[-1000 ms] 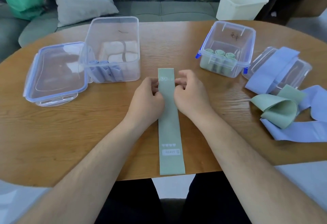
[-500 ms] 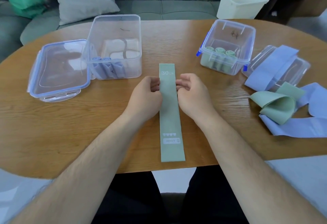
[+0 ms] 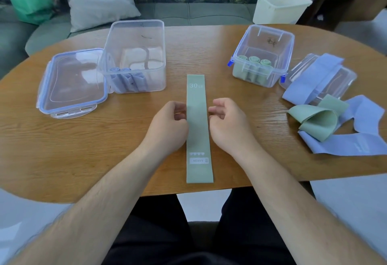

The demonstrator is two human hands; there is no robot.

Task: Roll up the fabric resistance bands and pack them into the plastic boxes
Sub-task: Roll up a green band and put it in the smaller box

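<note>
A flat green resistance band (image 3: pixel 198 130) marked "30 LB" and "HEAVY" lies lengthwise on the wooden table (image 3: pixel 62 149), in front of me. My left hand (image 3: pixel 167 126) sits at its left edge with fingers loosely curled, fingertips at the fabric. At the band's right edge, my right hand (image 3: pixel 227 124) is also loosely curled, with a small gap to the band. The left clear box (image 3: pixel 136 55) holds rolled blue bands (image 3: pixel 127 80). The right clear box (image 3: pixel 263 53) holds three rolled green bands (image 3: pixel 254 59).
A box lid (image 3: pixel 71 80) lies at the far left. At the right, loose blue bands (image 3: pixel 314 80) drape over another lid, beside a folded green band (image 3: pixel 314 122) and more blue fabric (image 3: pixel 356 147). A cream bin (image 3: pixel 280 7) and a sofa stand behind.
The green band now lies fully on the table, farther from its front edge. Both hands have slid from near its far end to its middle and loosened their pinch.
</note>
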